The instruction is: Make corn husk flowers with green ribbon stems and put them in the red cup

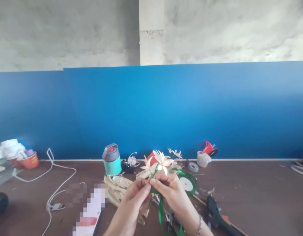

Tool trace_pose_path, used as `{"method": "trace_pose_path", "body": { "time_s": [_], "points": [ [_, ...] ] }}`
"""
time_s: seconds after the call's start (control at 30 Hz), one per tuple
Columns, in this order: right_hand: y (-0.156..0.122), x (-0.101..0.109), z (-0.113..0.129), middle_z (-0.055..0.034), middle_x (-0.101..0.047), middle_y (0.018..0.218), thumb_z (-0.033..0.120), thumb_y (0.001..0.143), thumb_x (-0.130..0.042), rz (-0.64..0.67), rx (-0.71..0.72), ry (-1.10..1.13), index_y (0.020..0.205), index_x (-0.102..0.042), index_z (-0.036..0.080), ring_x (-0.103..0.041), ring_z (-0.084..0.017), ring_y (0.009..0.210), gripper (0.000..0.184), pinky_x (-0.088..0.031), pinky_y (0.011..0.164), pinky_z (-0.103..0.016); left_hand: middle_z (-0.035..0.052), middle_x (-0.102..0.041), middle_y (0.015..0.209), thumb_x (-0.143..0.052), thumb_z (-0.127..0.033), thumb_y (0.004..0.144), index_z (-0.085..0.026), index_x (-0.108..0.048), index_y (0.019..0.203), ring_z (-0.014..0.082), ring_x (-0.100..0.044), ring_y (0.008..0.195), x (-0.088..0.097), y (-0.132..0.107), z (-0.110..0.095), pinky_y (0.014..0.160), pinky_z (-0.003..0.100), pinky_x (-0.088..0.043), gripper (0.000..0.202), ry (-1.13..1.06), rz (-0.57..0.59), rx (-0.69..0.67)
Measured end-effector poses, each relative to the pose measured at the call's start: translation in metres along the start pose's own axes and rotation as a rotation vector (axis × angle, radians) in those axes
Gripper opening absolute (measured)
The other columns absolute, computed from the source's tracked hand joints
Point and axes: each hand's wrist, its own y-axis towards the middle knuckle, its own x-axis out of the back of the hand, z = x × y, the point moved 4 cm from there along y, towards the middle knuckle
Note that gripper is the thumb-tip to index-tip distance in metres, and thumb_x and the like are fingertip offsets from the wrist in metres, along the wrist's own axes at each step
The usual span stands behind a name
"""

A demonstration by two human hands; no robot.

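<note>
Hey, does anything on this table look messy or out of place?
A little: on the left, a white cable sprawls in loose, untidy loops, and pale scraps lie strewn near the ribbon spool. No spill is apparent.

This looks like a craft workshop, set up plainly in a bare building. The wall (pixel 67 32) is rough, stained grey concrete, and a blue partition (pixel 151 108) stands behind the brown tabletop (pixel 259 193). Craft supplies show the kind of work: a black glue gun (pixel 215 211), a spool of green ribbon (pixel 186 184), a roll of tape (pixel 193 167), crumpled pale strips (pixel 110 188) and cream flowers (pixel 163 161) on green stems.
</note>
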Motion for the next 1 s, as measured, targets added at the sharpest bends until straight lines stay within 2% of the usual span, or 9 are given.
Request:
{"method": "trace_pose_path", "body": {
  "time_s": [0.13,0.27,0.4,0.57,0.67,0.8,1.0],
  "points": [
    [0.001,0.002,0.0,-0.0006,-0.057,0.055,0.044,0.071,-0.069,-0.018,-0.006,-0.026,0.06,-0.068,0.013,-0.045,-0.012,0.056,0.033,-0.035,0.053,-0.024,-0.011,-0.028,0.049,-0.076,-0.048,0.06,-0.016,-0.053,0.071,0.0023,-0.016,0.043,0.0,0.0,0.001,0.041,0.016,-0.011,0.041,-0.052,-0.014,0.033],
    [0.0,0.001,0.0,-0.0004,-0.057,0.053,0.043,0.071,-0.07,0.011,-0.072,0.021,0.059,-0.069,0.013,-0.045,-0.011,0.054,0.032,-0.034,0.052,-0.023,-0.0108,-0.028,0.05,-0.077,-0.046,0.06,-0.015,-0.052,0.067,0.002,-0.015,0.043,0.003,0.002,0.001,0.039,0.016,-0.009,0.041,-0.042,0.014,0.053],
    [-0.001,-0.002,0.001,-0.0015,-0.06,0.055,0.041,0.068,-0.073,0.038,-0.111,0.082,0.06,-0.071,0.013,-0.051,-0.013,0.058,0.029,-0.039,0.057,-0.023,-0.0101,-0.031,0.051,-0.076,-0.042,0.063,-0.014,-0.053,0.068,0.0018,-0.015,0.043,0.006,0.004,0.001,0.039,0.016,-0.009,0.037,-0.03,0.024,0.067],
    [-0.001,-0.005,0.002,-0.0017,-0.064,0.056,0.039,0.06,-0.079,-0.006,-0.141,0.168,0.058,-0.072,0.016,-0.056,-0.015,0.063,0.024,-0.042,0.061,-0.023,-0.0111,-0.027,0.049,-0.077,-0.041,0.061,-0.015,-0.049,0.063,0.0029,-0.013,0.044,0.009,0.004,0.0,0.039,0.017,-0.007,0.038,-0.049,-0.034,0.022],
    [0.0,-0.004,-0.002,-0.0018,-0.064,0.057,0.038,0.06,-0.079,-0.045,-0.133,0.171,0.057,-0.07,0.015,-0.054,-0.014,0.059,0.024,-0.041,0.058,-0.024,-0.0101,-0.03,0.05,-0.076,-0.04,0.062,-0.015,-0.05,0.063,0.0033,-0.017,0.045,0.009,0.005,0.001,0.04,0.016,-0.011,0.036,-0.001,-0.055,-0.015],
    [0.0,-0.003,-0.006,-0.0014,-0.061,0.054,0.036,0.064,-0.075,-0.09,-0.084,0.089,0.054,-0.066,0.014,-0.049,-0.012,0.054,0.026,-0.038,0.054,-0.025,-0.0068,-0.039,0.053,-0.069,-0.038,0.07,-0.015,-0.053,0.063,0.0055,-0.029,0.05,0.009,0.005,-0.001,0.045,0.017,-0.022,0.029,0.171,-0.082,-0.129],
    [-0.003,-0.009,-0.006,-0.0017,-0.061,0.055,0.032,0.061,-0.076,-0.119,-0.076,0.098,0.053,-0.065,0.014,-0.049,-0.013,0.054,0.022,-0.038,0.055,-0.025,-0.0059,-0.039,0.054,-0.062,-0.029,0.07,-0.016,-0.049,0.061,0.0079,-0.033,0.053,0.012,0.007,-0.006,0.049,0.02,-0.027,0.02,0.351,-0.061,-0.201]
  ]
}}
